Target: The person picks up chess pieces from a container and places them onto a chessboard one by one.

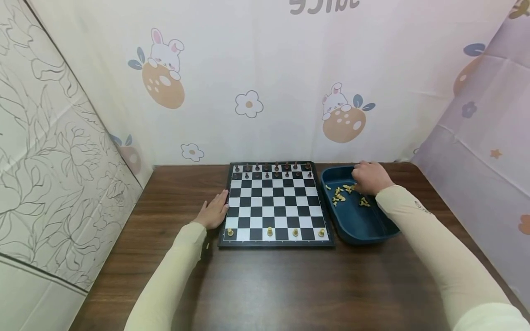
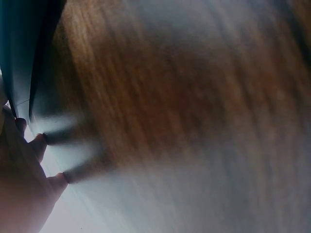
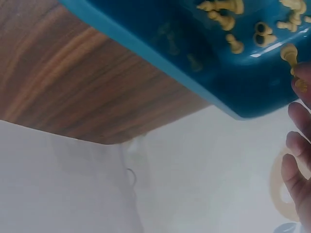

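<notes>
Yellow piece (image 3: pixel 289 52) pinched in right hand (image 1: pixel 370 177); left hand (image 1: pixel 213 212) extended beside chessboard (image 1: pixel 273 201).

Chessboard set, brown pieces ranked, yellow partly placed.
Black-and-white board (image 1: pixel 269 201) lies flat; brown pieces (image 1: pixel 267 175) stand across its two far rows. Four yellow pieces (image 1: pixel 270 231) stand on the near row; left hand (image 1: pixel 213 212) rests at the board's left edge. Deep blue tray (image 1: pixel 366 230) sits just right, loose yellow pieces inside, most toppled; right hand (image 1: pixel 371 178) pinches one piece (image 3: pixel 289 54), tilted.
</notes>
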`<state>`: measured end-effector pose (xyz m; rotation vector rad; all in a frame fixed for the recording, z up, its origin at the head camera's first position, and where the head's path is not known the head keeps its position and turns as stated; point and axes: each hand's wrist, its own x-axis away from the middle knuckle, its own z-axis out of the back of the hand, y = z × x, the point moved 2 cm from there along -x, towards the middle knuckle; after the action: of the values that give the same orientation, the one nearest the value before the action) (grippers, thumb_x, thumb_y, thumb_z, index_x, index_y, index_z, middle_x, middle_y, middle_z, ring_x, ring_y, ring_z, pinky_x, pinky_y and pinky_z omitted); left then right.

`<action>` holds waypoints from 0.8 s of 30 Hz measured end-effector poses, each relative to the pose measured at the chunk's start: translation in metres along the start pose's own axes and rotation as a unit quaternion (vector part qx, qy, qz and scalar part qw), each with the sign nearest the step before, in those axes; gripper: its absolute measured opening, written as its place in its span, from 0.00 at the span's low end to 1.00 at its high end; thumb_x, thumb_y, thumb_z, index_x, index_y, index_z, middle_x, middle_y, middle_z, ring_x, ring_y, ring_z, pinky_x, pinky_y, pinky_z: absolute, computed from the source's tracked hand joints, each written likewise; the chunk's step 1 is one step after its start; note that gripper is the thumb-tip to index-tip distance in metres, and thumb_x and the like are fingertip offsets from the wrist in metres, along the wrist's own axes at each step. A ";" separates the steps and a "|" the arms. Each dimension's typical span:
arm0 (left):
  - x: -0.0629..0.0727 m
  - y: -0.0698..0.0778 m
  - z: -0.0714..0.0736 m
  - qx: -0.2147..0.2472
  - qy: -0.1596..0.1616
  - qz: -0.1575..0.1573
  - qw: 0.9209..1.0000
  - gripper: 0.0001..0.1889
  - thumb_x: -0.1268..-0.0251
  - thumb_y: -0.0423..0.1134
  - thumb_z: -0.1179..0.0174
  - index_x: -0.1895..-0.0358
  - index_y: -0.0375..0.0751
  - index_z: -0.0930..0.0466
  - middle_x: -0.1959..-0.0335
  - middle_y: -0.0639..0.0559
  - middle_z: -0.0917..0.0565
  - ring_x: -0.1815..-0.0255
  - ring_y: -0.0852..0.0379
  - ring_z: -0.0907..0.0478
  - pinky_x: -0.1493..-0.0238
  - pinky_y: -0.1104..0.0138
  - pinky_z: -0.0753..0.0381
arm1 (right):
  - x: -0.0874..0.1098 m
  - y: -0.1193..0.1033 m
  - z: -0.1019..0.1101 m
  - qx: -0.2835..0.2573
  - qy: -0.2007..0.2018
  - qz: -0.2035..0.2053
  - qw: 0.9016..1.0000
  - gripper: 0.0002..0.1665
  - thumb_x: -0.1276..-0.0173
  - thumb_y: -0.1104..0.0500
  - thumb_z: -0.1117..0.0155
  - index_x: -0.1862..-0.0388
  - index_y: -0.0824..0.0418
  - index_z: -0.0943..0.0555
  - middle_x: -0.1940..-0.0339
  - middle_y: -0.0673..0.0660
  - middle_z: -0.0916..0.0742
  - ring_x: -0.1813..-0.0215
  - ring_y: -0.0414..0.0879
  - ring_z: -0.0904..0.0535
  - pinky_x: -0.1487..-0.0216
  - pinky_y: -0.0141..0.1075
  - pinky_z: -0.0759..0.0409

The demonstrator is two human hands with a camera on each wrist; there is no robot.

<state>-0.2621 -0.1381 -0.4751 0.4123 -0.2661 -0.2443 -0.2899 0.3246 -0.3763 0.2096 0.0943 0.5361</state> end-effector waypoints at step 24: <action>-0.002 -0.002 -0.001 0.003 0.000 0.001 1.000 0.30 0.22 0.45 0.67 0.23 0.40 0.62 0.23 0.45 0.56 0.24 0.45 0.58 0.31 0.40 0.64 | -0.014 -0.040 0.030 0.021 0.045 0.067 0.996 0.09 0.48 0.66 0.31 0.84 0.59 0.19 0.81 0.51 0.26 0.74 0.48 0.34 0.74 0.39 0.35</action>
<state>-0.2638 -0.1390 -0.4778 0.4173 -0.2679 -0.2425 -0.2776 0.2787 -0.3559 0.2332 0.1797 0.6787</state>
